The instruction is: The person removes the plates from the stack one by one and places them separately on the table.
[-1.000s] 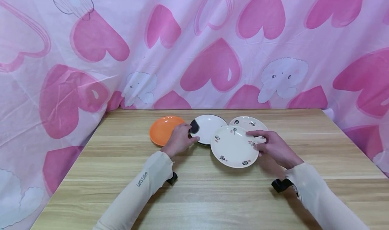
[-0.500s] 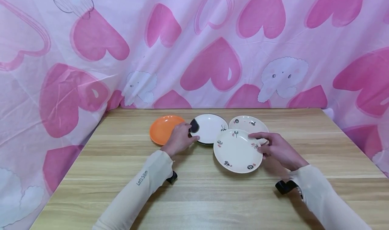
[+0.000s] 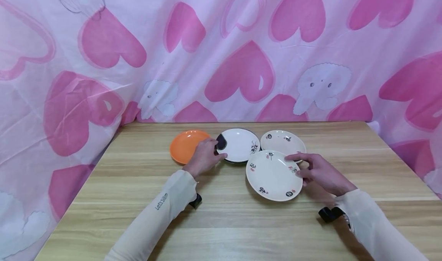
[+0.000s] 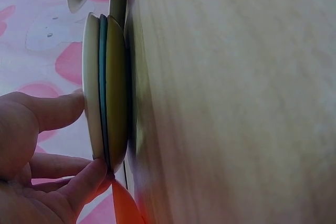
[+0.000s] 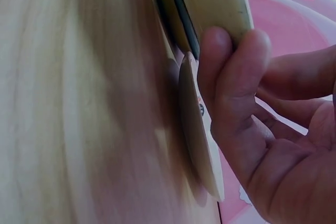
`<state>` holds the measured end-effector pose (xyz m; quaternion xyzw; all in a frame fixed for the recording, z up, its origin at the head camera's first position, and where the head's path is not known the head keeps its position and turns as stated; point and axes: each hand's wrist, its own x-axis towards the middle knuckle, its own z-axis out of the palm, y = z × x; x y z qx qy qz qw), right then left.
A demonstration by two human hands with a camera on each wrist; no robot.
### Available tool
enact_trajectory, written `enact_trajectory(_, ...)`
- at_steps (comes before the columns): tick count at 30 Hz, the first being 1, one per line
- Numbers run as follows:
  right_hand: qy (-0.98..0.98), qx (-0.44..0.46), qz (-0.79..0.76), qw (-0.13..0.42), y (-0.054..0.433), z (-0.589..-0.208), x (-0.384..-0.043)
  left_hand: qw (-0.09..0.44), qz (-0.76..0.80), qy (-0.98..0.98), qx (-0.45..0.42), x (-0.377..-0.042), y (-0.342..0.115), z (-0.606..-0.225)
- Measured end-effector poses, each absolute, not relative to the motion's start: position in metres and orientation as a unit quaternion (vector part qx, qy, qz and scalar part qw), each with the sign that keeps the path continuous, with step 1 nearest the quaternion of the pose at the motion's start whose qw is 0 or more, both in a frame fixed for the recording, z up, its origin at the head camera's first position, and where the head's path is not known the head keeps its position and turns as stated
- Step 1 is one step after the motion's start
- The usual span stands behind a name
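Observation:
My left hand [image 3: 204, 157] holds the left rim of a white plate [image 3: 238, 144] with a black patch, thumb and fingers spread along its edge. In the left wrist view, that plate tops a stack, with a dark rim band and a yellowish-looking underside [image 4: 117, 93] beneath. My right hand [image 3: 319, 173] pinches the right rim of a cream plate [image 3: 274, 176] with small black and red prints. That plate is raised and tilted in front of the others. A similar printed plate [image 3: 281, 138] lies behind it, partly covered.
An orange plate [image 3: 184, 148] lies left of the stack, partly behind my left hand. The wooden table [image 3: 221, 230] ends just behind the plates, where a pink heart-patterned cloth [image 3: 238, 73] hangs at the back and sides.
My right hand has drawn the cream plate toward me and slightly right, baring more of the white plate and the printed plate behind. My left hand has stayed in place.

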<state>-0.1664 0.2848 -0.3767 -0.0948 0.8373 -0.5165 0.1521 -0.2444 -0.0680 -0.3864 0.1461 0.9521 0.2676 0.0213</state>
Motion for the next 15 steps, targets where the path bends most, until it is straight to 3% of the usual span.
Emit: enact_trajectory(15, 0.831, -0.095, -0.525, 0.161, 0.296, -0.382, -0.16, 0.024, 0.269, 0.952, 0.143, -0.245, -0.068, -0.387)
